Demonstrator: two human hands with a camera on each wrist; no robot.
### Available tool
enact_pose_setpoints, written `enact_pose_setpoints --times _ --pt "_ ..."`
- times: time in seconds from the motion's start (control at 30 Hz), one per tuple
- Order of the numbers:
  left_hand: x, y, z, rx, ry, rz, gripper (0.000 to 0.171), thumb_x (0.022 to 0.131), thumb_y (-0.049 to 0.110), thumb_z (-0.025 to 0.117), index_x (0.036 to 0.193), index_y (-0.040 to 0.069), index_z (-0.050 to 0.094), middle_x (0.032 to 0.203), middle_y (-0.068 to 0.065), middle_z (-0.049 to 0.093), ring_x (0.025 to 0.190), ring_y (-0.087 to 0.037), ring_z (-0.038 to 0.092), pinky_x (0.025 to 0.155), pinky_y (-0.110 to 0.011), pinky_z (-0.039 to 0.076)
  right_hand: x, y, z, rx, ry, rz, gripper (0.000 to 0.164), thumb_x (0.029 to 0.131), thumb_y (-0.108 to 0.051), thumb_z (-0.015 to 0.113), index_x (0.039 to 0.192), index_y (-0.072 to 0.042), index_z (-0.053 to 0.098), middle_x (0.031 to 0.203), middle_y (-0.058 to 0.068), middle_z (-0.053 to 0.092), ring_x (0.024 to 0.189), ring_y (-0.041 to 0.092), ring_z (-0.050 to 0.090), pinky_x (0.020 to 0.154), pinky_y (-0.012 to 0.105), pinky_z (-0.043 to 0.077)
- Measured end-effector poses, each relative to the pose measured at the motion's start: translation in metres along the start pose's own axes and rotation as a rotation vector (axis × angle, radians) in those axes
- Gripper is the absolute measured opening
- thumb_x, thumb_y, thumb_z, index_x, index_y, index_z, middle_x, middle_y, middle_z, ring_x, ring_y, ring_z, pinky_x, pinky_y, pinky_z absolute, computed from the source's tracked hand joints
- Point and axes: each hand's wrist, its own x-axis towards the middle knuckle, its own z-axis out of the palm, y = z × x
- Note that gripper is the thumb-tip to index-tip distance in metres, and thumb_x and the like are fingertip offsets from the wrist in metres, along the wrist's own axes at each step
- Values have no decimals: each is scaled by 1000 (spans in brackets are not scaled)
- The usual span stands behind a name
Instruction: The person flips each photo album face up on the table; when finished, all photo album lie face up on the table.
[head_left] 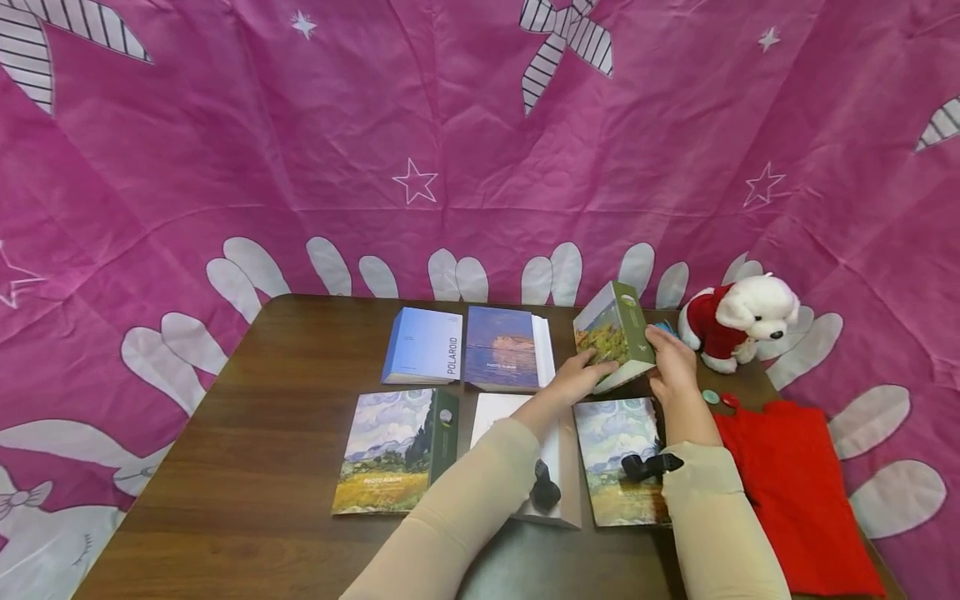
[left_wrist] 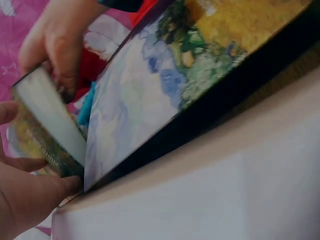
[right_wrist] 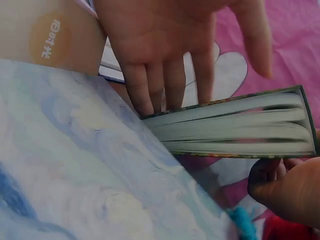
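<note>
A thick, green-spined photo album with a painted cover [head_left: 603, 335] tilts over the wooden tabletop's [head_left: 240, 450] far right part — the right hand [head_left: 675, 360] grips it by the spine, the left hand's [head_left: 576, 381] extended fingers rest on the cover. Rightward sits a white plush dog in red clothing [head_left: 731, 323].

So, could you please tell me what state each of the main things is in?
Held album: tilted, gripped by right hand, touched by left hand
Polaroid album: lying flat
Purple album: lying flat
Left wheat-field album: cover up
Right wheat-field album: cover up
White item: partly hidden
Plush dog: upright, clothed
Red cloth: spread out
</note>
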Motion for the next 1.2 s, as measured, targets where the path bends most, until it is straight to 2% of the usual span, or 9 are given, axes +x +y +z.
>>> enact_pose_setpoints --times 0.07,0.13,0.37,0.5,0.6,0.73,0.87,1.03,1.2 --pt "1 1 2 -3 10 3 76 96 59 54 158 17 37 159 -5 40 147 -27 36 118 -45 33 -3 -1 3 6 -34 -34 15 101 -10 62 94 -17 74 96 -6 66 74 5 66 64 18 56" --pt "2 3 3 -18 19 20 76 96 60 53 159 19 36 160 -5 40 147 -26 36 118 -45 33 -6 -1 5 -15 -58 -63 20 100 -8 63 88 -18 75 86 -5 67 68 6 66 59 18 55" --pt "1 14 -2 -46 23 108 74 97 59 53 160 25 34 158 -5 42 144 -26 40 116 -44 36 -14 -3 11 -20 -78 -83 17 101 -11 62 96 -16 78 85 -5 70 70 6 63 57 19 52" --pt "0 15 -6 -57 52 153 72 98 55 56 159 23 35 154 -6 48 139 -24 47 111 -41 42 -18 0 17 14 -94 -109 25 105 -12 54 99 -13 79 86 -4 73 79 9 62 61 20 51" --pt "-1 14 -11 -60 68 200 68 100 48 57 158 20 37 150 -8 52 135 -23 51 108 -37 45 -20 4 20 -25 -101 -118 24 105 -11 54 102 -14 77 86 -6 73 81 7 63 61 18 50" --pt "-4 12 -19 -71 74 279 65 103 36 57 159 13 33 155 -9 47 139 -24 48 110 -31 43 -20 11 22 -151 -123 -83 15 103 -17 59 113 -16 70 89 -12 72 88 4 64 68 17 50" --pt "-6 12 -28 -48 106 335 67 104 29 57 160 7 28 164 -6 31 145 -22 39 114 -29 38 -16 19 24 -325 -181 -55 39 104 -32 57 137 -11 58 112 -8 66 107 10 59 89 25 49" --pt "-7 10 -37 46 160 308 68 103 33 58 159 6 30 167 -4 23 151 -22 27 119 -34 30 -7 29 24 -597 -220 -65 67 104 -45 53 154 -3 39 152 16 43 135 30 46 112 46 42" --pt "-6 6 -42 69 191 265 69 102 39 58 158 6 32 167 -3 24 152 -23 24 121 -38 27 -2 33 23 -802 -256 -14 85 100 -59 49 158 -1 27 161 25 28 142 42 37 114 52 38"
